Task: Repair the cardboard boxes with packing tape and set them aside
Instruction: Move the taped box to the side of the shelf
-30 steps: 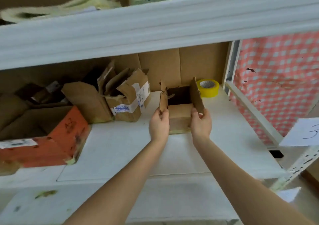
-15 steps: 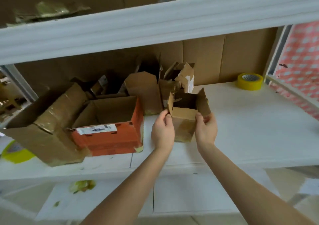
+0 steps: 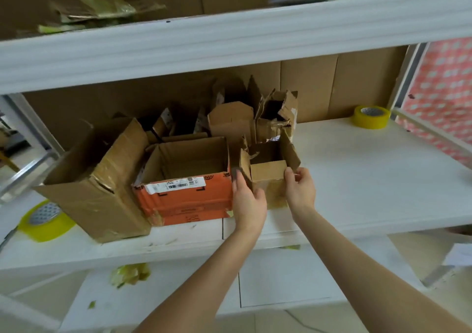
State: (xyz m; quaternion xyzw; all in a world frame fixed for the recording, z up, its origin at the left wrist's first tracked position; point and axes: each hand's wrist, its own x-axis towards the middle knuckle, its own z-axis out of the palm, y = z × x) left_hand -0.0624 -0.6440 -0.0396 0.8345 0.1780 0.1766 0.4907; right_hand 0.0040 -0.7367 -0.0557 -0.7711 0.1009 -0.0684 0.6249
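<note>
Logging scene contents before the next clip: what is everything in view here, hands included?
small box: one, brown, flaps up, mid-shelf, between both hands
orange box: one, orange, white label, open, left of small box
large box: one, brown, taped, shelf's left end
torn boxes: several, brown, at the back
back tape roll: one, yellow, back right
front tape roll: one, yellow, front left
tape scraps: one clump, yellowish, below the shelf
shelf: one, white, bears the boxes
checked cloth: one, pink, far right
left hand: one, grips small box's left side
right hand: one, grips its right side
</note>
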